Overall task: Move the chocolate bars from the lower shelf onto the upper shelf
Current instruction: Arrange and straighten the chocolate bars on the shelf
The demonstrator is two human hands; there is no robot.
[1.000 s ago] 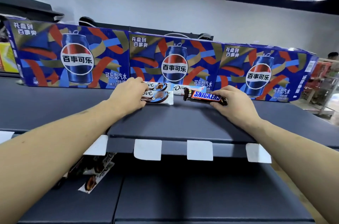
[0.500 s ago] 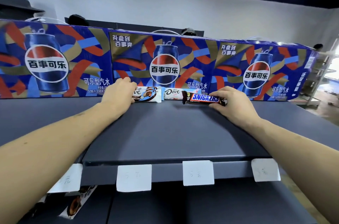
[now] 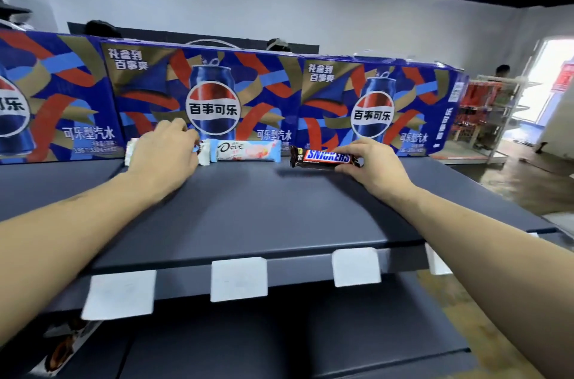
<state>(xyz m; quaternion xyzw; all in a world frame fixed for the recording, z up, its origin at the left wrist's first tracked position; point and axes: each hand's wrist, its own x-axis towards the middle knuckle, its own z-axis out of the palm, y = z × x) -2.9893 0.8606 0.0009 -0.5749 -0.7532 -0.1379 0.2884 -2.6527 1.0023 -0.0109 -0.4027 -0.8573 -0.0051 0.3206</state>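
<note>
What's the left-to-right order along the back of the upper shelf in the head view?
White-wrapped bar under the left hand → pale blue Dove bar → Snickers bar → right hand pinching its right end. All lie in front of the Pepsi gift boxes.

Brown Snickers bar (image 3: 326,158), dark grey shelf (image 3: 264,207)

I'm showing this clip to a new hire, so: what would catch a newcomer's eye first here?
The row of bright blue Pepsi gift boxes along the back of the upper shelf dominates. In front of them, the right hand holds a Snickers bar, the left hand covers a white Dove bar, and a pale Dove bar lies between.
</note>
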